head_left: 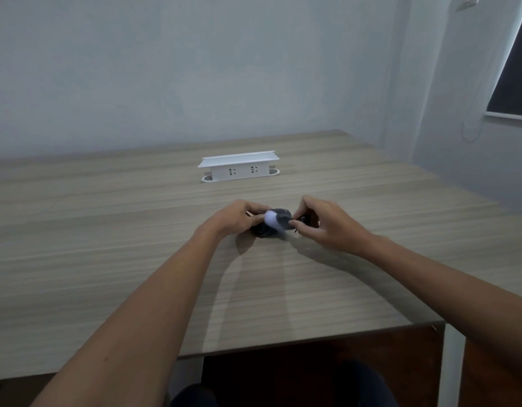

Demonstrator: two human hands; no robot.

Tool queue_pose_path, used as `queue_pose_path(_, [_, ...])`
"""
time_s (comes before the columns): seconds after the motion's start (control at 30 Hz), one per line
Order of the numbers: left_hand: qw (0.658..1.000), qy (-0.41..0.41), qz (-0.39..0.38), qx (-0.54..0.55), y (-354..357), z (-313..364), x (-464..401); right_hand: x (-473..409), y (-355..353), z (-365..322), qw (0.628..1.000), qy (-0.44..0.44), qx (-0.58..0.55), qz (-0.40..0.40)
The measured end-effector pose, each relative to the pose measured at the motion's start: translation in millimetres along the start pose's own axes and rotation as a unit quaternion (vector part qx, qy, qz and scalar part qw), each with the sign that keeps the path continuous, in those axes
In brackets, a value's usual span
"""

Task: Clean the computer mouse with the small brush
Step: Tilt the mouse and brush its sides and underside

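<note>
While both bare forearms reach over a pale wood-grain counter (107, 230), the left hand (239, 215) has its grip closed around a dark computer mouse (279, 221) at the counter's middle. The right hand (321, 221) pinches a small dark object against it, too blurred to identify. A white socket box (239, 168) stands behind.

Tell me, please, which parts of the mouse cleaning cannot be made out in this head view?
- Small brush: mostly hidden inside the right hand; bristles too small to see.
- Mouse: partly covered by the left hand; blurred.
- Contact between brush and mouse: too small to tell.
</note>
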State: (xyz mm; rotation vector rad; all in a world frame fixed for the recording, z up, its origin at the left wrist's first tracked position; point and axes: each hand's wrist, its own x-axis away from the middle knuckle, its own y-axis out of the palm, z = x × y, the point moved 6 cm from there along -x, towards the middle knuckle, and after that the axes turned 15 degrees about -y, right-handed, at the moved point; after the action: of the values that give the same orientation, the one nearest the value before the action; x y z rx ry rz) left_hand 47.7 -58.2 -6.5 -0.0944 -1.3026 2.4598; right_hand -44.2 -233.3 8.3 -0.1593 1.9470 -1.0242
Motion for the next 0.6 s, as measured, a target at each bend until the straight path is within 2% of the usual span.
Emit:
queue_pose_path(0.1, [1.000, -0.008, 0.005, -0.009, -1.1, -1.0, -3.7, -5.0, 5.1, -0.3, 0.998, -0.023, 0.040, -0.045])
queue_pose_path(0.23, [1.000, -0.006, 0.003, -0.012, -0.4, -1.2, -4.4, -7.2, -4.9, 6.9, 0.997, -0.013, 0.075, -0.008])
queue_pose_path(0.37, [1.000, -0.006, 0.007, -0.010, -1.4, -0.1, -6.5, -3.0, 14.4, -9.7, 0.994, -0.065, 0.054, -0.073])
queue_pose_path(0.5, [1.000, -0.014, 0.001, -0.016, 0.2, -1.7, -11.7, -6.9, -3.2, 5.5, 0.994, -0.048, 0.091, -0.043])
queue_pose_path(0.6, [1.000, -0.016, 0.000, -0.003, -0.4, -1.6, -14.1, -7.4, 2.6, -11.8, 0.986, -0.106, 0.093, -0.091])
